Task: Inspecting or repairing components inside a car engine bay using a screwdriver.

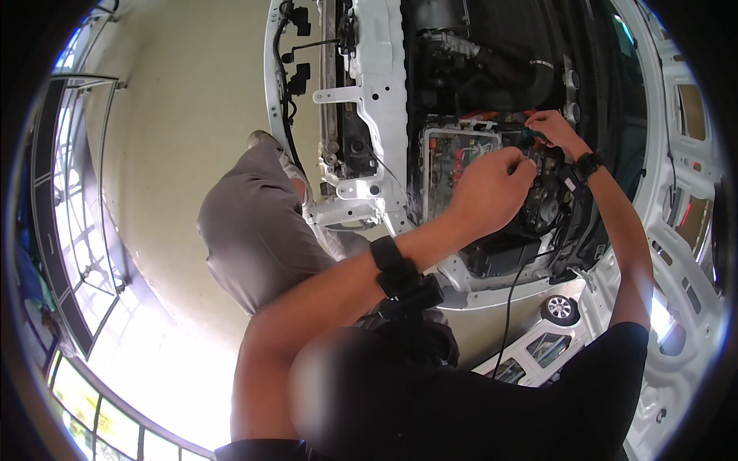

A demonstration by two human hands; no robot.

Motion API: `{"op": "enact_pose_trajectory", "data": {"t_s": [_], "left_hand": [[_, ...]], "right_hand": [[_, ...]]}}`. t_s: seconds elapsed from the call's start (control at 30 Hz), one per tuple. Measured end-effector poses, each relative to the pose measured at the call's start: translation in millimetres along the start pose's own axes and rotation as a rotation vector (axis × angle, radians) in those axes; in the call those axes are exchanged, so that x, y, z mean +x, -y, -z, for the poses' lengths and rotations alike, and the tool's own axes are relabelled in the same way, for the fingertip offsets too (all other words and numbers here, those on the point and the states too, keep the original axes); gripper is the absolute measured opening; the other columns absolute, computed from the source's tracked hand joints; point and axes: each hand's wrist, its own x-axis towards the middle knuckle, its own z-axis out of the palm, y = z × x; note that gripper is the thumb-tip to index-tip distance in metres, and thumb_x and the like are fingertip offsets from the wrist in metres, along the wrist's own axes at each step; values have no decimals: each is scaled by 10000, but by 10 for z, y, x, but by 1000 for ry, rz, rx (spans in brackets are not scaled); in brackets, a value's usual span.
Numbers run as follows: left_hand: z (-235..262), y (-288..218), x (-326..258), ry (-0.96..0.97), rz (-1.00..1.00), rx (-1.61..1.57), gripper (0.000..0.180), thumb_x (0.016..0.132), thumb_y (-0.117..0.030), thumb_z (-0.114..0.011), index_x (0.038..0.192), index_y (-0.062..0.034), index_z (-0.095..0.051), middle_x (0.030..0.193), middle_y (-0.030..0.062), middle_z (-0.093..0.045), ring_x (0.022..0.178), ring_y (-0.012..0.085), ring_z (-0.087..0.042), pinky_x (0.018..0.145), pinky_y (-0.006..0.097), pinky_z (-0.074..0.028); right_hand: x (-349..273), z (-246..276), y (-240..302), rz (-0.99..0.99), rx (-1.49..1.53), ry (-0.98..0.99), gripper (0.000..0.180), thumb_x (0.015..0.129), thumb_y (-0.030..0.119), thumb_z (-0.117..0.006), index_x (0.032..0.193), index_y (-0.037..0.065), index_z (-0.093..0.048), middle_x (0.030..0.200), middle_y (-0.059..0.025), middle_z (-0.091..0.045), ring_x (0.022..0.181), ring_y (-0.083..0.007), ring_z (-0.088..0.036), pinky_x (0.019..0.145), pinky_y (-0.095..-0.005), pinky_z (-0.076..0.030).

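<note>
My left hand (494, 192) is closed, thumb and fingertips curled together above an uncovered metal housing (428, 173) with circuit boards inside. Whatever those fingers pinch, if anything, is hidden or too small to name. Farther right and deeper in the engine bay is my right hand (555, 131), its fingers bent and brought together near orange parts and dark wiring. I cannot make out what lies between them. Red parts (459, 163) and a green circuit board show inside the housing, partly covered by my left hand.
A thick black hose (530, 86) crosses the far engine bay. White body frame (384, 69) edges the bay on the left; a raised white panel (667, 230) borders the right. A black cable (507, 323) hangs over the near edge. A white vehicle (542, 349) stands beyond.
</note>
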Motion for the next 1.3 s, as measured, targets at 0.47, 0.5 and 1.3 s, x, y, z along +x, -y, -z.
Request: {"op": "enact_pose_trajectory", "data": {"t_s": [0.47,0.5,1.3], "left_hand": [[-53,22,42,16,19,33,325,923,-270,-503,788,14,-587,568,14,-435,532,87,-384,512,286,-315],[-33,27,42,14,24,33,323,922,-270,-503,786,10,-590,566,13,-436,529,86,-385,509,286,-315],[-145,59,153,47,52,86,318,914,-272,-515,791,10,-600,569,4,-449,530,76,-398,509,278,-325]], "right_hand": [[98,43,72,183,-509,118,284,854,235,-561,881,-31,-658,581,-137,-614,418,-235,-601,515,-322,-511],[66,20,116,246,-562,99,272,841,235,-578,882,-19,-665,597,-139,-621,463,-256,-616,562,-341,-519],[-43,-161,-64,321,-833,-315,336,832,296,-533,775,0,-681,758,-223,-647,753,-394,-636,732,-475,-519]]}}
